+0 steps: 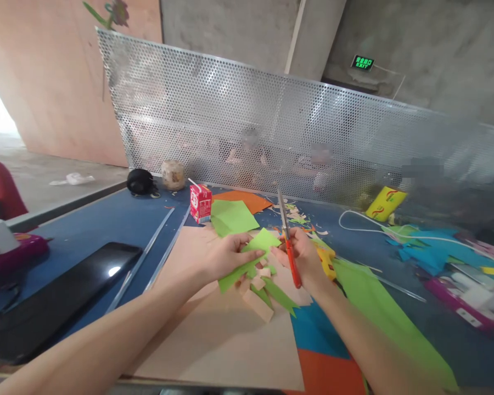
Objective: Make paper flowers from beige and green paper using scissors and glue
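Note:
My left hand (226, 257) is closed, pinching a piece of bright green paper (265, 239) between thumb and fingers. My right hand (307, 255) is wrapped round red-handled scissors (291, 258), their blades pointing up and away from me. Its fingertips come close to the right edge of the green paper; whether they touch it I cannot tell. Below both hands, green cuttings (280, 296) and small peach strips (258, 305) lie heaped on a large peach sheet (218, 345). Just right of my right hand is a yellow object (326, 262), partly hidden.
A pink drink carton (200, 204) with a straw stands behind the sheets. At left lie a large black device (66, 296) and clear strips (142, 258). Green paper (387, 312), blue scraps (432, 249) and a white cable (411, 233) occupy the right. A perforated metal screen (214, 104) borders the back.

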A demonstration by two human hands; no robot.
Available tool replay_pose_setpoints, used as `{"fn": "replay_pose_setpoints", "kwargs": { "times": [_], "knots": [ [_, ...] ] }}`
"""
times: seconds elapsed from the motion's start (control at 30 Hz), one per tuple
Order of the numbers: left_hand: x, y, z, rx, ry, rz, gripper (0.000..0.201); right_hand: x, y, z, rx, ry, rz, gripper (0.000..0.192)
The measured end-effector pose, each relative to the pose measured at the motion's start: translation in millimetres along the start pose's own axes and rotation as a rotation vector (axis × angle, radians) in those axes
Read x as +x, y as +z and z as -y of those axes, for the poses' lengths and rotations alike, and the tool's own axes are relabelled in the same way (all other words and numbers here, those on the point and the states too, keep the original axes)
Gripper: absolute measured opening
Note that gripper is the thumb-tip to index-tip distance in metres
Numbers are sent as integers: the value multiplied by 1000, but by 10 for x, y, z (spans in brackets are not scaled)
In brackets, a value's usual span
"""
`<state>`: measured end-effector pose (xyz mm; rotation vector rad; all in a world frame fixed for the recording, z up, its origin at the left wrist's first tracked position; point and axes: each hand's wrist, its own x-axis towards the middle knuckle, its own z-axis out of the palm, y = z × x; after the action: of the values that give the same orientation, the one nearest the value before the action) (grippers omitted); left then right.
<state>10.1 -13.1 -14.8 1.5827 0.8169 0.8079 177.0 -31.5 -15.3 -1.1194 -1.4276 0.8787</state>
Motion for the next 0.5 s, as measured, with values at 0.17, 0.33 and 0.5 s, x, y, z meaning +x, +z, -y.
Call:
{"fn": "replay_pose_setpoints", "kwargs": {
  "times": [0.17, 0.33, 0.5],
  "knots": [
    [-21, -47, -61, 277, 91, -132, 16, -19, -21, 9, -39, -44, 39, 26],
    [-21, -203, -137, 450, 173, -339, 16, -9, -103, 1, -242, -114, 30, 27],
    [16, -433, -120, 385, 247, -370, 22, 57, -231, -69, -486, -77, 11, 26]
  ]
}}
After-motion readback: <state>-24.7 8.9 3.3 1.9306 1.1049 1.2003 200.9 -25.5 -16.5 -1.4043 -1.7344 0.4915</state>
